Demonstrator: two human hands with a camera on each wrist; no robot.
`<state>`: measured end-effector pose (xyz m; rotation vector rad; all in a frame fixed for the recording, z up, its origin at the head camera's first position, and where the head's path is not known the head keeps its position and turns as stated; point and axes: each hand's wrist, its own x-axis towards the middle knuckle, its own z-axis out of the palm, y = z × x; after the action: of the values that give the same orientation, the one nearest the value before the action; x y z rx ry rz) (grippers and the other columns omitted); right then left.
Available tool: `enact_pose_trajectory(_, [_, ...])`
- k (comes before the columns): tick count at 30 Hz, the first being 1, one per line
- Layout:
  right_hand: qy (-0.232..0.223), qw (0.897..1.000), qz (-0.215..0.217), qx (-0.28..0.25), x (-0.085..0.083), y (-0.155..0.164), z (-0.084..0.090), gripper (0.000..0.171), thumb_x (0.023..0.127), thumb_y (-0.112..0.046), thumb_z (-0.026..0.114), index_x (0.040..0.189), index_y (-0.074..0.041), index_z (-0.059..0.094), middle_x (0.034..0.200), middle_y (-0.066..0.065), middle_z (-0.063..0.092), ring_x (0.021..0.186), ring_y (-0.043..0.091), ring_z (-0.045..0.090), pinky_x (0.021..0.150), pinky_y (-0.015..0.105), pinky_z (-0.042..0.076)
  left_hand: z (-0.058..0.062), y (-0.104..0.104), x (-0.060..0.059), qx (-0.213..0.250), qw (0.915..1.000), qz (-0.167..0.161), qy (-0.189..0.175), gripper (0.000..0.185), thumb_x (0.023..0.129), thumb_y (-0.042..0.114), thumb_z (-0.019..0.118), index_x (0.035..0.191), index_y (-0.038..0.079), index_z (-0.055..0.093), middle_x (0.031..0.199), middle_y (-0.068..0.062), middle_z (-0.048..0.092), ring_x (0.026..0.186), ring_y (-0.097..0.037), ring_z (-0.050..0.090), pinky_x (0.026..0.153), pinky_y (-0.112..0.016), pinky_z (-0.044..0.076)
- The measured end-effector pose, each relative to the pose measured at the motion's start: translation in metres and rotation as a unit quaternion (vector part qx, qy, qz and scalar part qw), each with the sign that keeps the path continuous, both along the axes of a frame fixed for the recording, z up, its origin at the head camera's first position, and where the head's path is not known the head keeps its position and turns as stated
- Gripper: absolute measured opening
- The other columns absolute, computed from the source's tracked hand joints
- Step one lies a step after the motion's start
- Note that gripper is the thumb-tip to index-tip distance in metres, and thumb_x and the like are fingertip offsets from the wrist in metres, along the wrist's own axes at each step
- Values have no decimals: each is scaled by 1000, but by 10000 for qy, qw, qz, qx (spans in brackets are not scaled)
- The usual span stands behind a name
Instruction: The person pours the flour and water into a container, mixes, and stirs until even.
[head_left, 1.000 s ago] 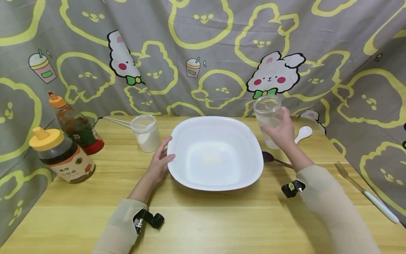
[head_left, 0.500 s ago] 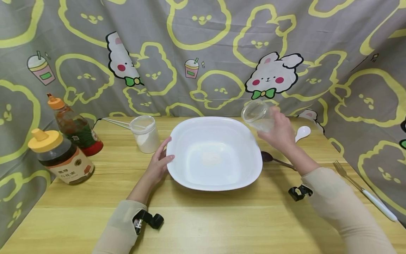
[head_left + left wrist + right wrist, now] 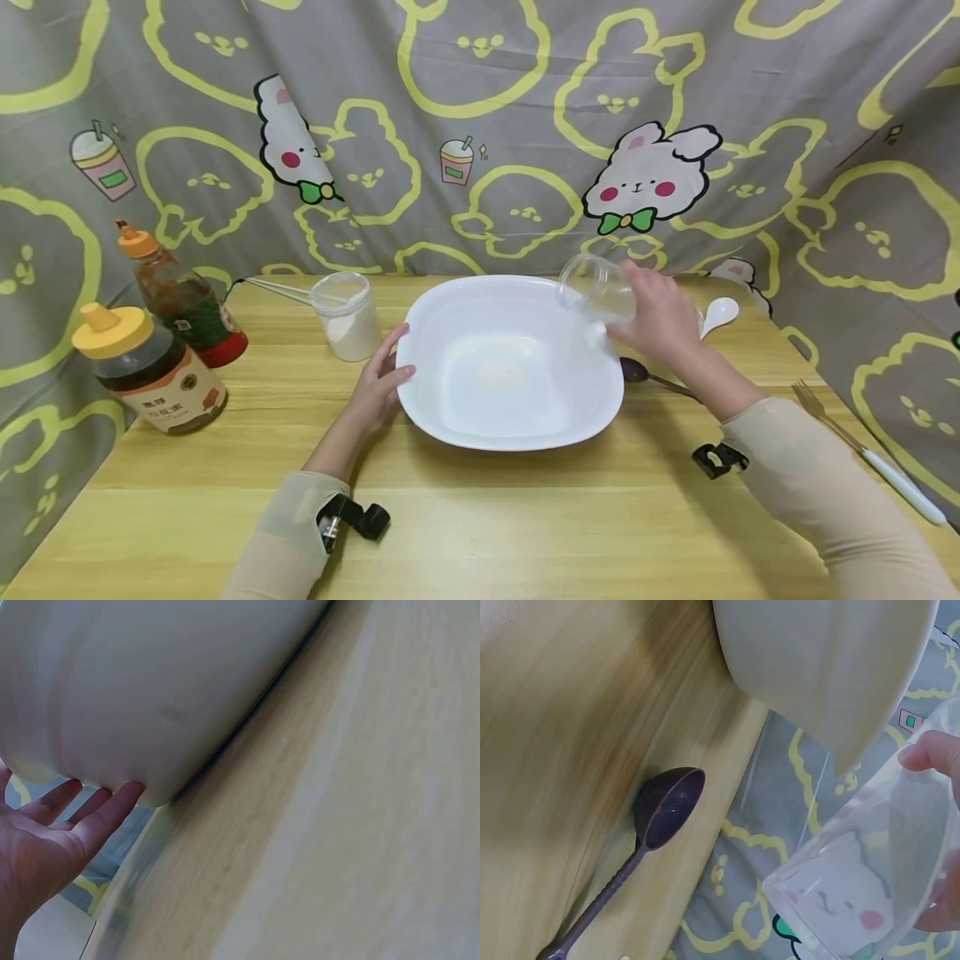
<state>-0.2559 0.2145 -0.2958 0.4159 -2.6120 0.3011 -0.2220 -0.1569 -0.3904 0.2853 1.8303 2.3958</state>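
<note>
Your right hand [image 3: 660,321], fingers [image 3: 930,750] curled round the clear jar [image 3: 596,289]: tipped further than a second ago, mouth now over the white bowl's [image 3: 510,362] right rim, so pouring looks underway. Your left hand [image 3: 378,379], fingers [image 3: 97,814] straight and spread, rests against the bowl's left edge on the tabletop [image 3: 487,517]. Brown spoon [image 3: 660,817] lies just beside the bowl. Jar contents hard to make out; no stream visible.

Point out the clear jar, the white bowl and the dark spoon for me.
clear jar [image 3: 600,289], head view, on its glass side wall.
white bowl [image 3: 420,321], head view, on its left rim.
dark spoon [image 3: 667,806], right wrist view, inside its scoop.
</note>
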Motion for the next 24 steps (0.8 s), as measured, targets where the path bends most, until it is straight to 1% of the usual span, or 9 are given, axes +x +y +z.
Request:
enact_pose_trajectory(4, [2,9997,93,218,2,-2,2,75,56,-24,73,119,-4,38,110,22,48,90,41,45,64,52,41,-1,0,1,34,10000,12,24,63,80,1,50,136,20,27,132,-16,29,110,-30,39,76,-37,48])
enact_pose_trajectory(8, [141,9991,235,315,2,-3,3,73,55,-22,75,116,-6,39,109,22,48,91,41,45,68,53,40,-1,0,1,88,9999,0,55,63,80,1,50,136,19,27,131,-17,30,111,-34,37,75,-37,48])
enact_pose_trajectory(12, [209,9982,332,454,1,-5,4,75,54,-23,75,117,-7,38,108,22,48,92,41,45,71,53,39,-2,0,1,83,9999,6,67,64,80,2,50,136,19,26,131,-17,29,113,-37,33,76,-38,48])
enact_pose_trajectory(14, [222,9976,384,532,1,-6,5,77,54,-23,75,119,-7,37,108,23,48,93,42,44,73,54,39,-2,0,1,85,9999,16,57,63,80,2,50,136,19,27,131,-17,29,112,-35,36,76,-38,48])
enact_pose_trajectory(20, [376,9944,475,869,1,-10,5,79,53,-24,75,120,-6,39,105,22,48,92,42,44,74,53,39,-2,1,0,96,9999,3,59,63,80,2,50,136,19,26,131,-16,30,103,-23,45,75,-38,48])
enact_pose_trajectory(24, [414,9926,483,1035,1,-12,5,79,52,-25,76,119,-7,38,105,22,48,91,42,44,76,53,38,-2,1,0,83,9999,10,55,63,80,2,50,136,19,26,130,-17,31,101,-21,46,75,-37,48])
